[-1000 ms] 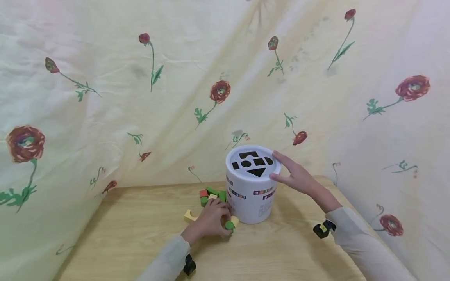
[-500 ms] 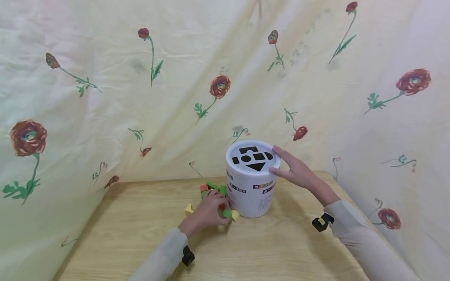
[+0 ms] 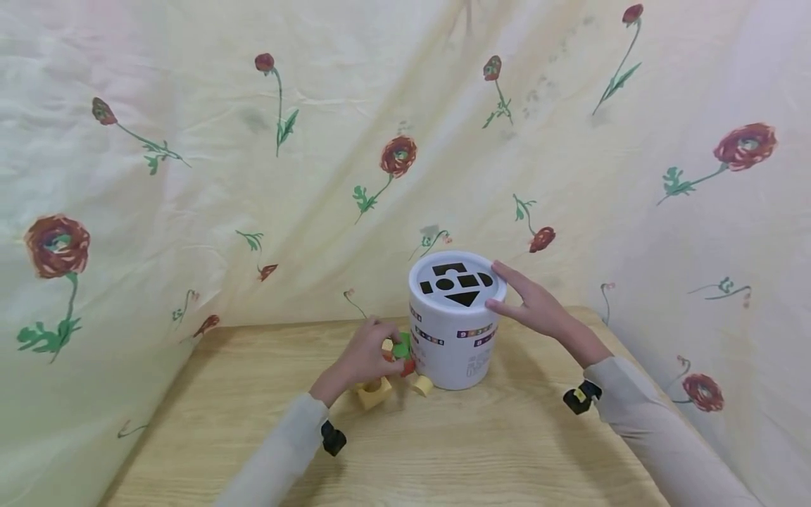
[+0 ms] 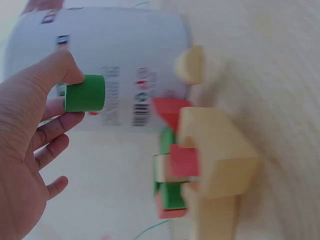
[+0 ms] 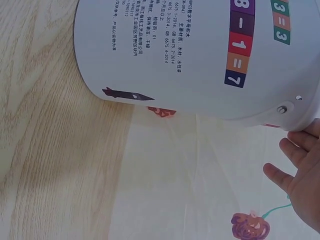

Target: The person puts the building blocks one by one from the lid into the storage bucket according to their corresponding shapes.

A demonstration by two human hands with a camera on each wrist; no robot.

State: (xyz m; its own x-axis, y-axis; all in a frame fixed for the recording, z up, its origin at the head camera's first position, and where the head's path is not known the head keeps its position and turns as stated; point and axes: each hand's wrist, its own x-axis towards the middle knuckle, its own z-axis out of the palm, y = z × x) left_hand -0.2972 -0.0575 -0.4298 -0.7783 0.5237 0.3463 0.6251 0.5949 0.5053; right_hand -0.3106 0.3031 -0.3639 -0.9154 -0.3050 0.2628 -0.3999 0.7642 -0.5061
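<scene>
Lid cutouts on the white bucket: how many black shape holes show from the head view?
5 on the lid of the bucket: an arch at the back, a row of small square, circle, square and half-round, and a triangle in front. None looks hidden.

A white shape-sorter bucket [image 5: 200,55] carries the only legible markings. In the right wrist view, a strip of coloured squares down its side [image 5: 239,42] reads 8, −, 1, =, 7, and a second strip at the frame's edge [image 5: 280,21] shows 3, =, 3. A block of small black print [image 5: 150,30] on the wall includes Chinese characters and the standard codes "6675.2-2014", "6675.3-2014" and "GB 6675.4-2014"; the remaining lines are too small to read.
</scene>
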